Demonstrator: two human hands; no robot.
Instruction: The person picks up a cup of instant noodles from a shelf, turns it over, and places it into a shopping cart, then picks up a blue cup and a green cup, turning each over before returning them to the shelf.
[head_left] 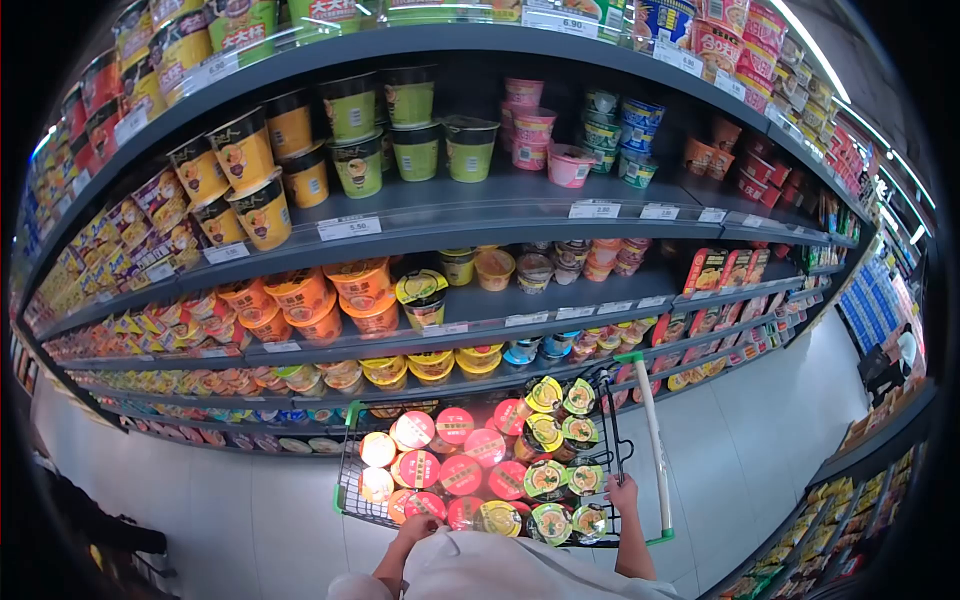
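Note:
A shopping cart (349, 440) with green corners stands in front of me, filled with instant noodle cups. Cups with red lids (461, 474) take up the middle, orange and white-topped cups (378, 449) the left end, and cups with green and yellow lids (546, 478) the right part. My left hand (421, 527) is at the cart's near side, beside a red-lidded cup, with its fingers curled; whether they hold anything is hidden. By the cart's right end, my right hand (622, 492) is closed on the dark wire frame, close to green-lidded cups.
Long shelves (450, 220) of noodle cups and packets curve across the front. The cart's pale handle bar (655, 450) is at the right. Another shelf (840, 510) with packets stands at lower right. White tiled floor (740, 410) runs between. Something dark (100, 525) shows at lower left.

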